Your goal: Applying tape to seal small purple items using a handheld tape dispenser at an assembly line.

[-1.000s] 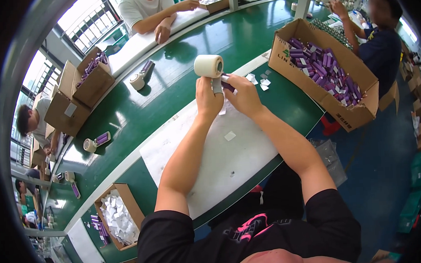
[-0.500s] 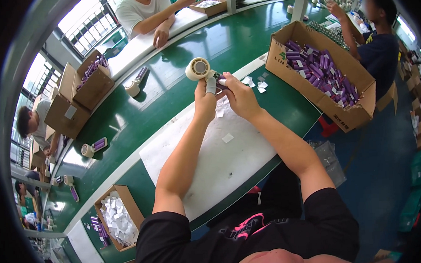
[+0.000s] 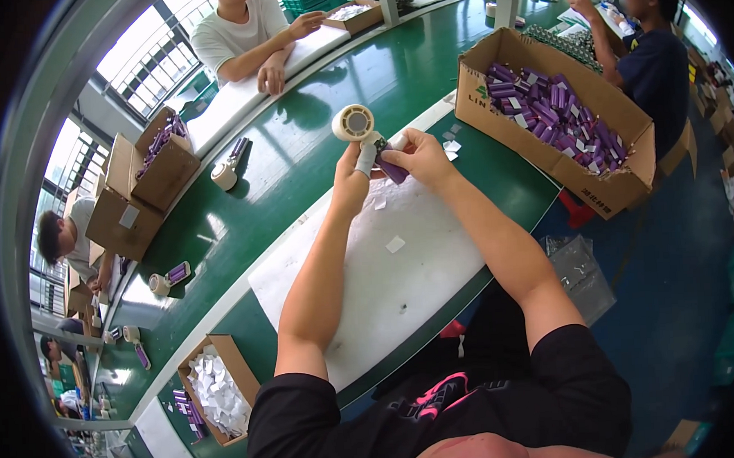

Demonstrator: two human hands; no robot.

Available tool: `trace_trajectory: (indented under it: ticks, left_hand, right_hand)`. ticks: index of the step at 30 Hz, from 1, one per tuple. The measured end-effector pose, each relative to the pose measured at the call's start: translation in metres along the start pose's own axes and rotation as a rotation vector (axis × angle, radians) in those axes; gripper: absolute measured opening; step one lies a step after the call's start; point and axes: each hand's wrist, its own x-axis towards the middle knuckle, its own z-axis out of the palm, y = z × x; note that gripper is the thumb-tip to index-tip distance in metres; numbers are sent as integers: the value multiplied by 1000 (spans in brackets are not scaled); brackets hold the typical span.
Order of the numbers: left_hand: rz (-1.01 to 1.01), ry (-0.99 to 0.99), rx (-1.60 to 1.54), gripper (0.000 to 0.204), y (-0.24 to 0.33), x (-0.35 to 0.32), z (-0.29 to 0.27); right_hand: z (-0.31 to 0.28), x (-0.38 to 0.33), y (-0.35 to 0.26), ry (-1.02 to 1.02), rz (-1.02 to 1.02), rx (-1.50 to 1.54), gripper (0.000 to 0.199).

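Above the far side of the white foam sheet [image 3: 370, 245], a small cream handheld fan [image 3: 353, 121] is up off the table, its round slotted head turned up. My left hand [image 3: 352, 180], with whitish wrap on a finger, is closed around it just below the head. A small circuit board shows at its opened handle. My right hand [image 3: 426, 158] is closed on a purple cylindrical battery [image 3: 393, 173] beside that board, thumb and fingers pinching it. Whether the battery sits in the handle or beside it, I cannot tell. A small white paper square [image 3: 395, 244] lies on the foam.
A carton of purple batteries [image 3: 555, 122] stands at the right, white squares [image 3: 452, 147] beside it. A box of white pieces [image 3: 218, 391] is at lower left. Similar fans [image 3: 225, 174] lie along the green table [image 3: 298, 150]. Co-workers sit across and at right.
The purple battery now shows more, tilting down toward the foam from between my hands. My right fingers have shifted their pinch on it. The view has shifted slightly.
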Motion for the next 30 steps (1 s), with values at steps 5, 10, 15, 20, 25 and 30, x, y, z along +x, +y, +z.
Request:
trace_trajectory:
  ticks: [5,10,15,20,25,30]
  left_hand:
    - [-527,117,-180,27,-15,20,-41]
    - [-377,328,-885,35,-24,30,-82]
    - [-309,305,-460,43,-13,17,-63]
    - [-369,202,-297,33,4,8,-45]
    - [-355,149,-128,38,-1,7,-44]
    - [-345,99,-31,38,-6,9,-42]
  right_hand:
    - [-6,1,7,-65,40,73,24]
    - [-14,-7,-1,-158,44,-372,23]
    - [10,-32,12,-393,-551,-1026,26]
    - [15,-31,-3,-467,-320,-1039,19]
    - [-11,-63,-31,-801,-182,-691,18]
    - [20,-102,-20,-723,-349,-890,10]
